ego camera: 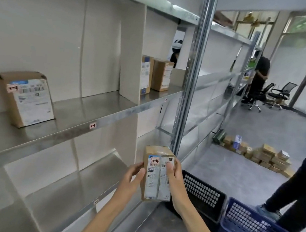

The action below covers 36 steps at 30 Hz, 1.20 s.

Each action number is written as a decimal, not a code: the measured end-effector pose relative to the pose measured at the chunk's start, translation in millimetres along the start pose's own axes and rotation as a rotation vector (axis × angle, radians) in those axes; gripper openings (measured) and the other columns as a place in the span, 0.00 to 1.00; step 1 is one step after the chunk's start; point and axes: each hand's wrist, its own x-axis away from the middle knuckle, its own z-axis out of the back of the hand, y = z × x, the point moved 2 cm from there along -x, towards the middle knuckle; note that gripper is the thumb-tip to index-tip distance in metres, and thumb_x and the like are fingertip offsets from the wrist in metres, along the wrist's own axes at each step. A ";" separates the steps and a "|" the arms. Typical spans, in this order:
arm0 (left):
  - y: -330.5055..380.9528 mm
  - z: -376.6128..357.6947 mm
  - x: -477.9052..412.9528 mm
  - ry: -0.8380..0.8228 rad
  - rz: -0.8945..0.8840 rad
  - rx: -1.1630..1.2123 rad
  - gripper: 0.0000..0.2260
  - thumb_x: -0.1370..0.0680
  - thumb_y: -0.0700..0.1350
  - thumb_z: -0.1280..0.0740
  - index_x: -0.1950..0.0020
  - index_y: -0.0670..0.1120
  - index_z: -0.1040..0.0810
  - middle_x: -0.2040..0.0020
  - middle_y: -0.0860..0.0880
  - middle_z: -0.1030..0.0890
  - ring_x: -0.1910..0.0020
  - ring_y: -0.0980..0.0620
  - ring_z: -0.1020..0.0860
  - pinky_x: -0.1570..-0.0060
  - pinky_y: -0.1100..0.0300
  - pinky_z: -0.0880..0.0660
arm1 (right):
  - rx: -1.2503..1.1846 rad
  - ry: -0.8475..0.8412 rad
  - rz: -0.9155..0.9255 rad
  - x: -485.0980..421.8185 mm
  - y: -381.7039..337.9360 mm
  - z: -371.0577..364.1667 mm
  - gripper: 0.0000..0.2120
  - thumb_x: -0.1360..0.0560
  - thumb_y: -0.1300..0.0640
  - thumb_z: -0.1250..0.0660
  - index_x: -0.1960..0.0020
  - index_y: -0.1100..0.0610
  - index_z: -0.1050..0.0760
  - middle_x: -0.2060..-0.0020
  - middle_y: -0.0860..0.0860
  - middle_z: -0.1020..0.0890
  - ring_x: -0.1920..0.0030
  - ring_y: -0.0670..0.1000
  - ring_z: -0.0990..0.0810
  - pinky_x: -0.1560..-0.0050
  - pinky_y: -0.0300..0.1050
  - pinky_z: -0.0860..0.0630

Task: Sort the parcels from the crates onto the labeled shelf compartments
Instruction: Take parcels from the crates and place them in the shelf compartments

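Note:
A small brown cardboard parcel (pixel 157 174) with a white shipping label and a pink tag reading 2-4 is held upright in front of the metal shelf (pixel 109 116). My left hand (pixel 133 179) grips its left edge and my right hand (pixel 175 182) grips its right side, thumb on the label. Below and to the right stand a black crate (pixel 202 195) and a blue crate (pixel 254 228). One labeled parcel (pixel 27 98) stands on the left of the middle shelf. Two more parcels (pixel 155 74) stand in the compartment to its right. Pink compartment tags (pixel 92 125) mark the shelf's front edges.
White divider panels split the shelves into compartments. A person's dark-trousered leg (pixel 296 193) stands just right of the blue crate. A pile of small boxes (pixel 263 154) lies on the floor beyond. Another person and office chairs (pixel 278 92) are at the far end.

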 end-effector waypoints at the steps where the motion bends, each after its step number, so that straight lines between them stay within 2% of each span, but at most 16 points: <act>1: 0.9 -1.4 -9.4 -0.025 0.003 -0.002 0.19 0.25 0.58 0.39 0.36 0.53 0.27 0.39 0.56 0.22 0.39 0.60 0.25 0.36 0.54 0.29 | 0.001 0.016 0.002 -7.2 -0.6 1.2 0.22 0.27 0.38 0.41 0.35 0.40 0.36 0.39 0.49 0.22 0.42 0.47 0.21 0.40 0.51 0.23; 4: 2.4 -3.5 -38.0 -0.066 -0.001 -0.019 0.12 0.20 0.51 0.40 0.37 0.54 0.28 0.38 0.55 0.24 0.39 0.61 0.26 0.38 0.58 0.28 | 0.012 0.042 0.011 -27.1 -1.2 3.2 0.24 0.24 0.41 0.43 0.30 0.46 0.40 0.39 0.48 0.23 0.43 0.43 0.21 0.49 0.40 0.21; 7: -6.3 -6.4 -61.5 -0.103 -0.007 -0.036 0.16 0.20 0.51 0.40 0.32 0.54 0.30 0.34 0.56 0.27 0.36 0.60 0.29 0.35 0.55 0.30 | 0.040 0.077 0.052 -41.7 0.9 5.6 0.29 0.27 0.36 0.42 0.29 0.47 0.38 0.38 0.46 0.23 0.42 0.39 0.22 0.52 0.33 0.23; 9: -14.2 -11.0 -71.9 -0.116 0.004 -0.052 0.19 0.20 0.52 0.40 0.29 0.55 0.33 0.32 0.56 0.30 0.33 0.59 0.31 0.32 0.51 0.32 | 0.046 0.094 0.045 -50.5 7.0 8.6 0.32 0.28 0.33 0.41 0.29 0.46 0.36 0.38 0.45 0.23 0.40 0.41 0.23 0.48 0.33 0.23; 10: -18.4 -14.2 -77.1 -0.128 0.012 -0.038 0.20 0.20 0.51 0.41 0.27 0.54 0.35 0.31 0.55 0.31 0.33 0.59 0.32 0.33 0.52 0.32 | 0.037 0.095 0.032 -54.8 11.6 10.5 0.29 0.26 0.37 0.41 0.29 0.47 0.36 0.38 0.46 0.22 0.39 0.43 0.23 0.46 0.36 0.23; 12: -20.3 -21.3 -83.4 -0.173 0.042 0.014 0.20 0.19 0.49 0.43 0.26 0.53 0.38 0.30 0.56 0.31 0.35 0.63 0.31 0.37 0.64 0.29 | 0.027 0.103 0.007 -63.7 21.9 15.4 0.24 0.23 0.44 0.43 0.29 0.48 0.36 0.37 0.48 0.23 0.38 0.46 0.23 0.41 0.44 0.23; 14: -16.3 -27.5 -89.4 -0.227 0.052 0.042 0.17 0.17 0.48 0.47 0.28 0.54 0.37 0.35 0.58 0.27 0.42 0.71 0.28 0.48 0.74 0.27 | 0.039 0.116 -0.023 -72.4 30.0 21.0 0.24 0.22 0.45 0.42 0.28 0.47 0.38 0.36 0.49 0.24 0.37 0.47 0.24 0.37 0.50 0.25; 17: -6.2 -37.6 -102.1 -0.269 0.054 0.095 0.13 0.17 0.43 0.51 0.36 0.55 0.35 0.44 0.62 0.26 0.52 0.77 0.26 0.57 0.78 0.29 | 0.029 0.121 -0.079 -89.7 40.0 28.6 0.22 0.21 0.46 0.44 0.27 0.45 0.40 0.36 0.46 0.24 0.38 0.43 0.24 0.42 0.43 0.24; 19: -5.6 -44.6 -114.7 -0.274 0.062 0.109 0.12 0.17 0.43 0.51 0.37 0.57 0.37 0.44 0.62 0.27 0.53 0.79 0.27 0.57 0.79 0.30 | 0.020 0.120 -0.107 -105.1 43.4 33.7 0.21 0.20 0.47 0.45 0.28 0.46 0.40 0.37 0.45 0.24 0.39 0.41 0.24 0.46 0.38 0.24; 21: -6.4 -51.7 -127.9 -0.263 0.078 0.118 0.12 0.17 0.44 0.52 0.36 0.58 0.38 0.42 0.61 0.28 0.54 0.80 0.28 0.57 0.80 0.30 | 0.020 0.108 -0.131 -122.5 45.6 39.7 0.23 0.20 0.46 0.45 0.27 0.46 0.41 0.35 0.46 0.25 0.38 0.42 0.25 0.42 0.40 0.25; 24: -2.8 -62.4 -149.8 -0.232 0.059 0.116 0.09 0.19 0.52 0.49 0.40 0.59 0.35 0.43 0.60 0.27 0.52 0.78 0.27 0.57 0.79 0.30 | 0.023 0.074 -0.164 -152.3 49.0 50.8 0.30 0.25 0.40 0.43 0.25 0.46 0.42 0.32 0.45 0.28 0.33 0.45 0.29 0.32 0.50 0.32; 26: 0.7 -70.9 -165.9 -0.204 0.045 0.103 0.11 0.21 0.59 0.46 0.41 0.59 0.34 0.43 0.59 0.26 0.48 0.74 0.26 0.59 0.79 0.29 | 0.035 0.026 -0.163 -175.4 50.2 59.9 0.31 0.26 0.38 0.43 0.26 0.46 0.41 0.33 0.45 0.28 0.33 0.46 0.29 0.30 0.54 0.33; 27: 1.7 -74.6 -173.8 -0.181 0.049 0.094 0.16 0.25 0.65 0.43 0.41 0.59 0.34 0.45 0.61 0.25 0.47 0.72 0.25 0.60 0.78 0.29 | 0.046 0.005 -0.168 -186.6 50.4 64.5 0.30 0.26 0.39 0.43 0.26 0.46 0.41 0.33 0.45 0.27 0.34 0.46 0.28 0.31 0.56 0.33; 29: -0.9 -83.2 -193.9 -0.110 0.031 0.081 0.34 0.42 0.79 0.40 0.42 0.61 0.33 0.46 0.64 0.25 0.51 0.75 0.24 0.60 0.77 0.28 | 0.062 -0.036 -0.179 -210.8 52.7 74.3 0.28 0.24 0.41 0.44 0.26 0.47 0.42 0.33 0.46 0.27 0.33 0.48 0.29 0.31 0.58 0.33; 33: 3.7 -108.5 -221.7 0.089 0.014 0.129 0.44 0.51 0.82 0.43 0.43 0.59 0.31 0.48 0.65 0.23 0.54 0.77 0.25 0.60 0.79 0.29 | 0.118 -0.187 -0.163 -251.5 48.8 88.1 0.36 0.30 0.32 0.41 0.27 0.46 0.42 0.33 0.47 0.28 0.33 0.49 0.29 0.31 0.57 0.33; 36: 1.1 -122.4 -236.8 0.289 0.063 0.166 0.43 0.53 0.83 0.44 0.51 0.54 0.29 0.58 0.60 0.19 0.62 0.75 0.24 0.65 0.78 0.29 | 0.092 -0.308 -0.169 -271.6 52.7 95.4 0.30 0.29 0.37 0.40 0.29 0.44 0.40 0.37 0.46 0.25 0.37 0.48 0.26 0.34 0.54 0.28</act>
